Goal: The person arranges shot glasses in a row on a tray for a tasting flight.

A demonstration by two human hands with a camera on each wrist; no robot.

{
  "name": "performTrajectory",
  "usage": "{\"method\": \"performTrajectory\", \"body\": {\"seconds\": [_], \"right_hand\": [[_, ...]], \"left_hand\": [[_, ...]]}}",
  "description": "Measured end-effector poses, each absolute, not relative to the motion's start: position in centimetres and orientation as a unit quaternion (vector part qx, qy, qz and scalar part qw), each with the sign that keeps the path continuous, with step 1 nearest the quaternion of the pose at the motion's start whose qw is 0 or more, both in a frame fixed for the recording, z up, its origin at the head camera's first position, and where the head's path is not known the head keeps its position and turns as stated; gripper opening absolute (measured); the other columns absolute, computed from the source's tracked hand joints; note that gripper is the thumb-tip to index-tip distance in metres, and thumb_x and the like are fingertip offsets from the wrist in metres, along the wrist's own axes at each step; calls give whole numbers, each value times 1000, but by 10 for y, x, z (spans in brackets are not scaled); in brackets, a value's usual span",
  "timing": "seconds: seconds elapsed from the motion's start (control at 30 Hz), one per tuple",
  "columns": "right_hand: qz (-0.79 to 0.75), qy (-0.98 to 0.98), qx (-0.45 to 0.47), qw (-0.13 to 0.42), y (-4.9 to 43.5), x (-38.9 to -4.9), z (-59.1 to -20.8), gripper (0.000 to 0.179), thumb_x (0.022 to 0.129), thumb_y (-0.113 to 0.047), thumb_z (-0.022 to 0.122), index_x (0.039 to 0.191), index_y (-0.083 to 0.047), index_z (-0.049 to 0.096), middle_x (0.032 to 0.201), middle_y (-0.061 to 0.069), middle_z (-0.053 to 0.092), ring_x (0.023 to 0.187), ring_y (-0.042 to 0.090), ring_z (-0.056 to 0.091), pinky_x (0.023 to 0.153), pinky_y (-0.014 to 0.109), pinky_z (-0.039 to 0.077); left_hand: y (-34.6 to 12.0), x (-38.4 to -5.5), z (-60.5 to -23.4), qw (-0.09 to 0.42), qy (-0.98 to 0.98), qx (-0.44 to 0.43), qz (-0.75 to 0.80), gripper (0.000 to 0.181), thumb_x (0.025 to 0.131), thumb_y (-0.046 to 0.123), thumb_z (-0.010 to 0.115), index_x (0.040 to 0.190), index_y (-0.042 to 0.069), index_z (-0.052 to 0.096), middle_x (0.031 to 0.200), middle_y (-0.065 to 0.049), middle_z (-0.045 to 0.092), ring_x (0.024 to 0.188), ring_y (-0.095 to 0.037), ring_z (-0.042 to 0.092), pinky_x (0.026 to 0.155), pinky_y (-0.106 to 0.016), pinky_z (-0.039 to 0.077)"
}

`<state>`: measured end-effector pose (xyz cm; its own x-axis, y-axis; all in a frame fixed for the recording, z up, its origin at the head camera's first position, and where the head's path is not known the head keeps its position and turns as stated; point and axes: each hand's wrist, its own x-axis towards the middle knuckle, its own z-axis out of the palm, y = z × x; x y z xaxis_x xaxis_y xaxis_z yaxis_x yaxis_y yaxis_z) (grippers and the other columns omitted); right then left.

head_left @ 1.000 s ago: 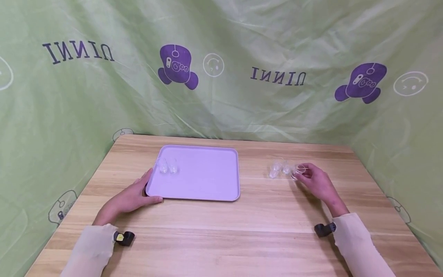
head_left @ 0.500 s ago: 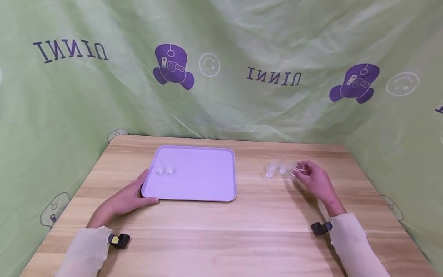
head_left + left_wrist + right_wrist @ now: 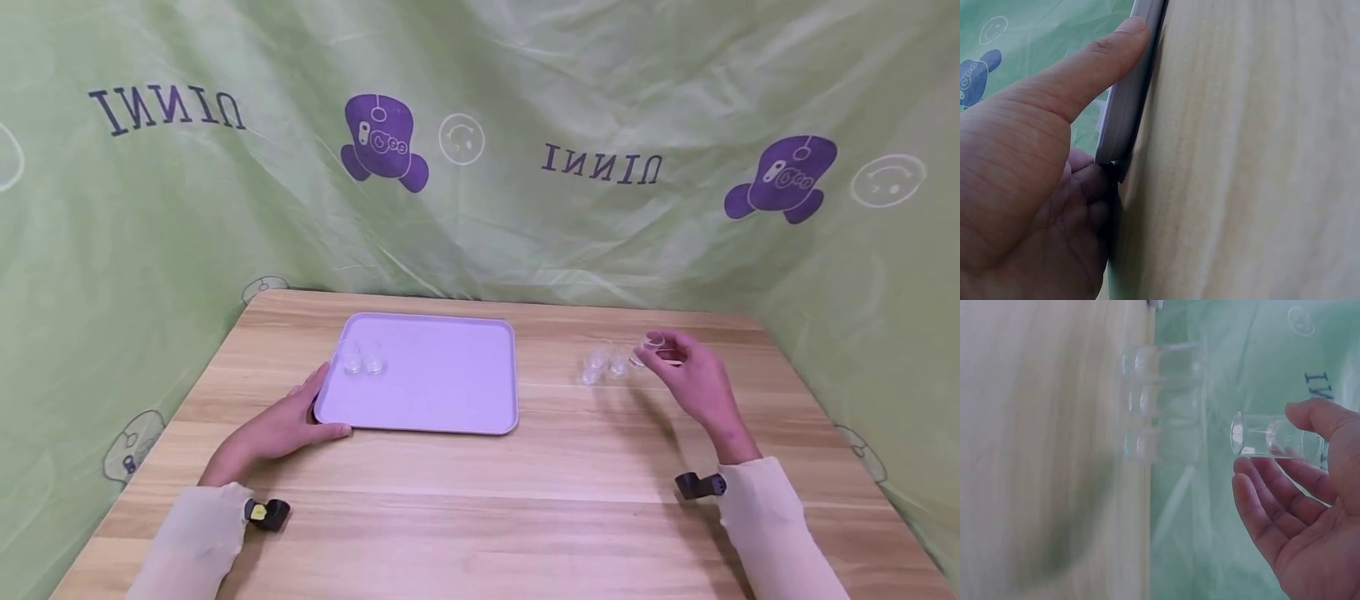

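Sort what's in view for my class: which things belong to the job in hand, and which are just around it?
Likely part of the job:
Lilac tray, touched by the left hand
Two clear glasses on the tray
Glass held in the right hand
Three glasses standing on the table

Just around it:
Green printed cloth
Wrist cameras

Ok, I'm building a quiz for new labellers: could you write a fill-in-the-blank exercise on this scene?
1. The right hand holds one glass; the loose glasses beside it, off the tray, number ____.
2. The glasses on the tray number ____.
3. The left hand touches the tray's near edge with its ____.
4. The curtain behind the table is mainly ____.

Missing words: three; two; thumb; green.
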<state>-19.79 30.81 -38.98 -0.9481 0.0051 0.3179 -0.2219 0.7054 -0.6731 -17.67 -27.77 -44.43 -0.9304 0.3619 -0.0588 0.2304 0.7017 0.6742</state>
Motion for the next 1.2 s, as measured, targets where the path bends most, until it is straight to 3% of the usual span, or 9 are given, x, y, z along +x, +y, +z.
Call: {"method": "performTrajectory", "body": {"seconds": [0.3,0.83,1.2], "right_hand": [[413,-893,100,145,281,-206,-386,39,97,-23,76,123,4,68,111,19,72,97,33,70,75,11,52],[437,-886,131,81,220,-225,-395,44,95,-29,78,126,0,68,112,11,72,99,28,71,80,39,60],[445,-878,172,46,177,-232,-399,38,93,-19,80,123,2,69,109,11,72,99,29,72,82,39,60]], "left_hand": [[-276,-178,-447,84,914,171,357,116,89,43,81,162,-4,6,163,-35,15,147,-55,20,114,-69,21],[-279,-179,-448,89,918,164,350,117,89,46,80,163,-4,5,166,-32,11,148,-54,16,115,-69,19],[-278,-178,-445,95,920,155,347,117,89,48,80,163,-4,4,166,-32,9,149,-53,14,115,-69,18]]}}
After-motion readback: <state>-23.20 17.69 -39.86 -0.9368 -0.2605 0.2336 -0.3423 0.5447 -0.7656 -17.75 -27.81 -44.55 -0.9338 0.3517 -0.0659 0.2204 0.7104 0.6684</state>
